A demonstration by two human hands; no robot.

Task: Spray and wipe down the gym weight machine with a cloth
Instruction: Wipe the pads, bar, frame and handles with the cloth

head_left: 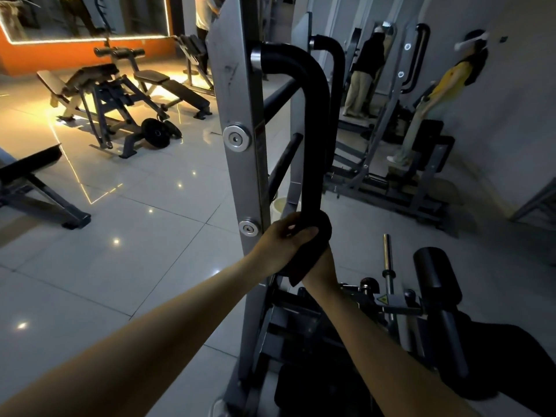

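The weight machine's grey steel upright [240, 100] stands in front of me. A black padded handle [316, 115] curves out from its top and runs down. A dark cloth [301, 266] is wrapped round the handle's lower end. My left hand [279, 242] grips the cloth and the handle from the left, thumb pressed on the fabric. My right hand [325, 263] comes up from below and is mostly hidden under the cloth, closed round the same spot. I see no spray bottle.
A black roller pad [436, 284] and a chrome post [388, 266] of the same machine sit low on the right. Benches [168, 85] and a weight plate [156, 133] stand on the tiled floor at left. People [364, 73] work at machines by the right wall.
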